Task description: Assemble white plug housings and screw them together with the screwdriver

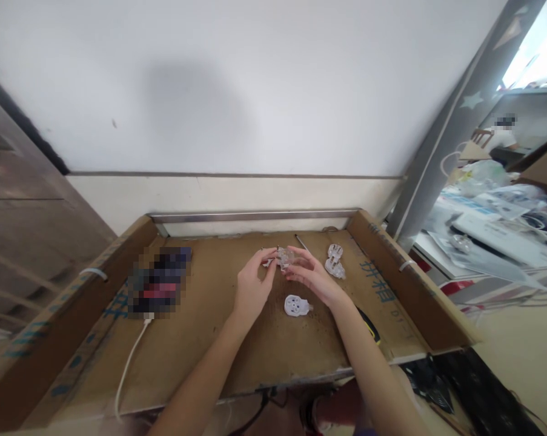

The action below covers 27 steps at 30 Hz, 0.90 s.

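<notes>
Both my hands meet over the middle of a cardboard-lined work surface [237, 357]. My left hand [252, 287] and my right hand [310, 275] pinch a small clear plastic plug part [284, 258] between their fingertips, just above the cardboard. A white round plug cover [297, 306] lies flat on the cardboard below my hands, between my wrists. Two more white plug pieces [334, 261] lie to the right of my right hand.
A blurred dark object [159, 282] with a white cable [128, 363] sits at the left. A thin metal rod [301, 242] lies behind my hands. Raised cardboard walls [404, 284] edge the surface. A yellow-black tool [369, 325] lies under my right forearm. A cluttered table and a person are far right.
</notes>
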{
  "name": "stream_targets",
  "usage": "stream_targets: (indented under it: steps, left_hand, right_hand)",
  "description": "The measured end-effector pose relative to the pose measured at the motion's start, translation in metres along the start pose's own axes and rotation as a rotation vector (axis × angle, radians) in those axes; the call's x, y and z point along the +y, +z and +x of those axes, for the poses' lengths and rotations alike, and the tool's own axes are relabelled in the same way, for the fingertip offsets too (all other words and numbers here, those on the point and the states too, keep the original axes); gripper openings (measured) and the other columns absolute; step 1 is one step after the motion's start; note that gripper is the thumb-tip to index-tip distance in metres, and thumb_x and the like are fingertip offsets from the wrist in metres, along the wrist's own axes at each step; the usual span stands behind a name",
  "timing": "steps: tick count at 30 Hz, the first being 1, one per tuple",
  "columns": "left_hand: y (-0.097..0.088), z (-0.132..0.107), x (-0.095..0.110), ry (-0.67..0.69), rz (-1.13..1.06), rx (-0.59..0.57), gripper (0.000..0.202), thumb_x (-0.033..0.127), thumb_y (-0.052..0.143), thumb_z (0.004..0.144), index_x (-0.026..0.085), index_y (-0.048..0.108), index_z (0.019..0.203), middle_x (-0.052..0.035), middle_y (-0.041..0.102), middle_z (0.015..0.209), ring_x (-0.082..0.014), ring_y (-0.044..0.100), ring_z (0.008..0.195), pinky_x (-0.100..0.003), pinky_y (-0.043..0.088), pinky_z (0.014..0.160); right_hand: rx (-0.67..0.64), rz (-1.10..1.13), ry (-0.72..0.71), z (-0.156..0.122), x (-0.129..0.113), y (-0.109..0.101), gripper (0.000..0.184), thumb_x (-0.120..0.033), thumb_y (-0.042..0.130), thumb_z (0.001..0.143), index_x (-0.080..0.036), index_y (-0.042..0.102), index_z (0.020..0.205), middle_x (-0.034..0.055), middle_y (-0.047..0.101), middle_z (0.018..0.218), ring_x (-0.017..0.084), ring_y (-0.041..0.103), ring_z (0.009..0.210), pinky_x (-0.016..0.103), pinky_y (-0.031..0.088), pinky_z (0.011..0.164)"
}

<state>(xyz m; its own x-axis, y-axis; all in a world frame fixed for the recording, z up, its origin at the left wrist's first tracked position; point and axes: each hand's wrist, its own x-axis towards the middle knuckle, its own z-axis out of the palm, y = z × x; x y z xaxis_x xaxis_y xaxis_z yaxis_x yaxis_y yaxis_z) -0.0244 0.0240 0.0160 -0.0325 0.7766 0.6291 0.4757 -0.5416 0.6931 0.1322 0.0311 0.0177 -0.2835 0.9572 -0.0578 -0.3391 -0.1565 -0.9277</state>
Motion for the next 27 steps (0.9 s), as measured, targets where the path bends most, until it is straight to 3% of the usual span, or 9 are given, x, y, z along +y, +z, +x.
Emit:
stream_targets:
  steps: [3,10,20,23,27]
  left_hand:
    - [0.002,-0.002,-0.002,0.047,0.047,-0.041,0.019,0.019,0.052,0.085,0.021,0.060,0.102,-0.0031,0.070,0.096,-0.0155,0.067,0.085,-0.030,0.054,0.080]
    - [0.002,-0.003,-0.006,0.117,0.113,-0.018,0.020,0.019,0.051,0.086,0.021,0.060,0.104,-0.0030,0.070,0.096,-0.0155,0.067,0.085,-0.029,0.054,0.080]
    - [0.002,-0.003,-0.008,0.135,0.153,-0.044,0.018,0.020,0.050,0.087,0.021,0.061,0.101,-0.0029,0.070,0.098,-0.0155,0.067,0.085,-0.029,0.054,0.081]
    - [0.001,-0.002,-0.007,0.121,0.145,-0.077,0.023,0.019,0.048,0.087,0.021,0.059,0.107,-0.0027,0.069,0.102,-0.0155,0.066,0.091,-0.029,0.052,0.083]
    - [-0.002,0.000,-0.006,0.115,0.258,-0.073,0.023,0.019,0.050,0.086,0.022,0.061,0.106,-0.0036,0.066,0.107,-0.0180,0.060,0.098,-0.032,0.048,0.087]
  right_hand:
    - [-0.018,-0.011,0.011,-0.001,-0.001,0.002,0.051,-0.025,0.074,0.063,-0.025,0.057,0.111,0.0007,0.064,0.090,0.013,0.064,0.081,0.028,0.052,0.074]
    - [0.002,-0.011,0.014,0.001,-0.001,0.002,0.052,-0.025,0.074,0.062,-0.026,0.057,0.111,0.0010,0.064,0.091,0.014,0.065,0.082,0.028,0.052,0.073]
    - [-0.014,0.005,0.014,0.000,0.000,0.003,0.051,-0.024,0.075,0.062,-0.025,0.059,0.110,0.0023,0.065,0.093,0.016,0.066,0.081,0.028,0.052,0.071]
    - [0.029,0.046,0.004,0.002,0.001,0.003,0.052,-0.024,0.076,0.059,-0.023,0.060,0.108,0.0030,0.066,0.091,0.017,0.066,0.079,0.029,0.052,0.069]
    - [0.201,0.151,-0.077,0.010,0.002,-0.004,0.053,-0.025,0.075,0.057,-0.025,0.058,0.107,-0.0023,0.066,0.083,0.014,0.066,0.074,0.024,0.050,0.063]
